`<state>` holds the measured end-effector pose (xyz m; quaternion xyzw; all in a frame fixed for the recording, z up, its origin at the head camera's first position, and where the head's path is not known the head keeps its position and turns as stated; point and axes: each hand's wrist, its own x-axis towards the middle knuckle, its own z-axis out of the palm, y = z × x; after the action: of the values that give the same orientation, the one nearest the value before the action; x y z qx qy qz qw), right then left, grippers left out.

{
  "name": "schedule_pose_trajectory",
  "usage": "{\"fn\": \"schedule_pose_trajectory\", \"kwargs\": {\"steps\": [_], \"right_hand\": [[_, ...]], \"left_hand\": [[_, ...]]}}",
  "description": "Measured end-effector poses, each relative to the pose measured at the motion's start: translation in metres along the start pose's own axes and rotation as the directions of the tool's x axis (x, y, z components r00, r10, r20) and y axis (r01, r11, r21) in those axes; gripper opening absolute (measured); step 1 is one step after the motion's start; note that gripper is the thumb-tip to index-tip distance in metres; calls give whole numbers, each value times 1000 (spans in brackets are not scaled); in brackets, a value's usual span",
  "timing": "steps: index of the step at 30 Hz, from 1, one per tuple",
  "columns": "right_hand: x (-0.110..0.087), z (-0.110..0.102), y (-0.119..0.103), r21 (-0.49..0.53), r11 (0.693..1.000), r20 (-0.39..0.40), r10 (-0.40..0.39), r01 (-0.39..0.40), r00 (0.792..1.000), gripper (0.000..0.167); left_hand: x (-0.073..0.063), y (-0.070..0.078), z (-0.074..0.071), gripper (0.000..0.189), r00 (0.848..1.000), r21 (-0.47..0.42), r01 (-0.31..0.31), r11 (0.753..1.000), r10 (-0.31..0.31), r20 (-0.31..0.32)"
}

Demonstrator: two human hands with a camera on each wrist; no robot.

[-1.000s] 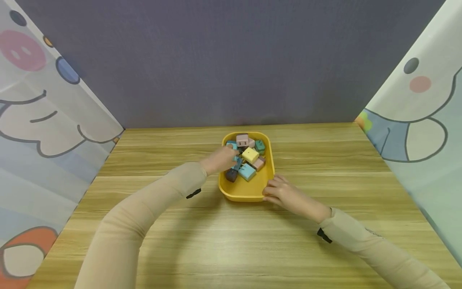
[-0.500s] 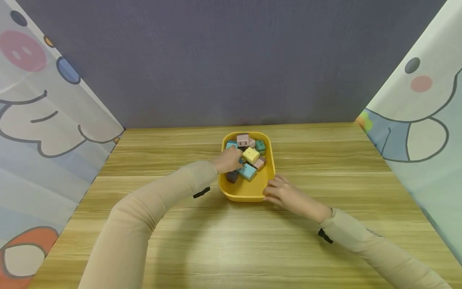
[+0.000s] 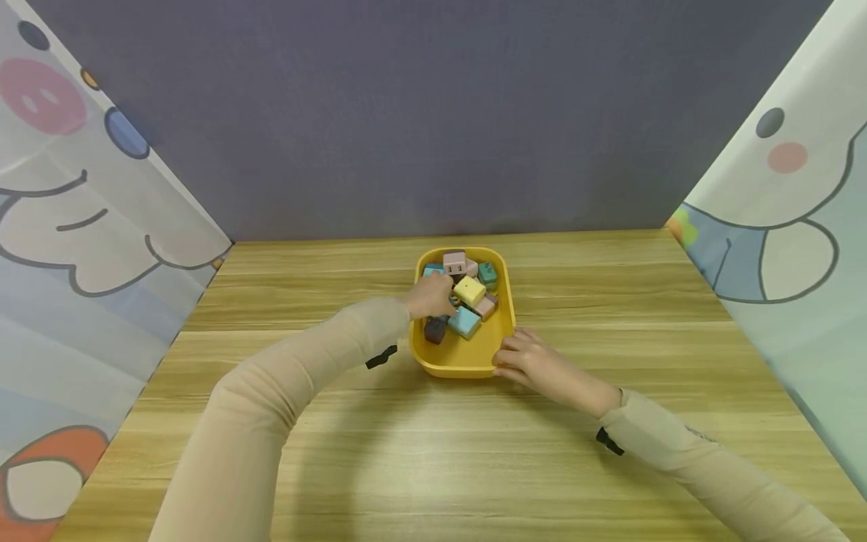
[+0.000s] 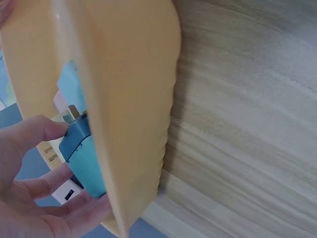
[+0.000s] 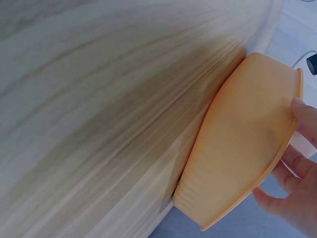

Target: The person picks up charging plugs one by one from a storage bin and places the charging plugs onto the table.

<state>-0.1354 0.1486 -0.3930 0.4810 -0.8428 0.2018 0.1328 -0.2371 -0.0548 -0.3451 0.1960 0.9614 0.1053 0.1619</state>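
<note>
A yellow plastic bin (image 3: 491,342) holds a heap of small plug-in chargers. My left hand (image 3: 430,295) reaches over its left side into the heap. In the left wrist view, its thumb and fingers hold a two-tone teal charger (image 4: 85,163) with metal prongs, just inside the bin wall. A yellow charger (image 3: 470,290), a light blue charger (image 3: 464,322) and a black charger (image 3: 436,330) lie around that hand. My right hand (image 3: 531,365) grips the bin's rim at the near right corner, fingers over the edge.
At the bin's far end sit a pink charger (image 3: 455,263) and a green charger (image 3: 487,273). The bin stands on a wood-grain table (image 3: 433,467), with a grey panel (image 3: 433,120) behind and cartoon-printed sheets (image 3: 813,218) on both sides.
My left hand has shifted right and deeper over the heap, covering a dark blue charger seen earlier. My right hand and the bin stay where they were.
</note>
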Motion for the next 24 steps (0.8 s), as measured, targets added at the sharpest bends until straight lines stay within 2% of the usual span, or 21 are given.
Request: {"fn": "schedule_pose_trajectory", "kwargs": {"steps": [7,12,17,24], "right_hand": [[0,1,0,-8,1000,-9,-4,3,1000,5],[0,2,1,-5,1000,-16,-10,10,1000,5],[0,1,0,7,1000,-7,11,-11,1000,5],[0,1,0,7,1000,10,26,-26,1000,5]], "left_hand": [[-4,2,-11,28,1000,-4,-22,1000,22,11],[-4,2,-15,41,999,-11,-13,1000,14,53],[-5,3,-19,41,996,-4,-17,1000,18,88],[-9,5,-26,45,995,-57,4,998,2,103]]}}
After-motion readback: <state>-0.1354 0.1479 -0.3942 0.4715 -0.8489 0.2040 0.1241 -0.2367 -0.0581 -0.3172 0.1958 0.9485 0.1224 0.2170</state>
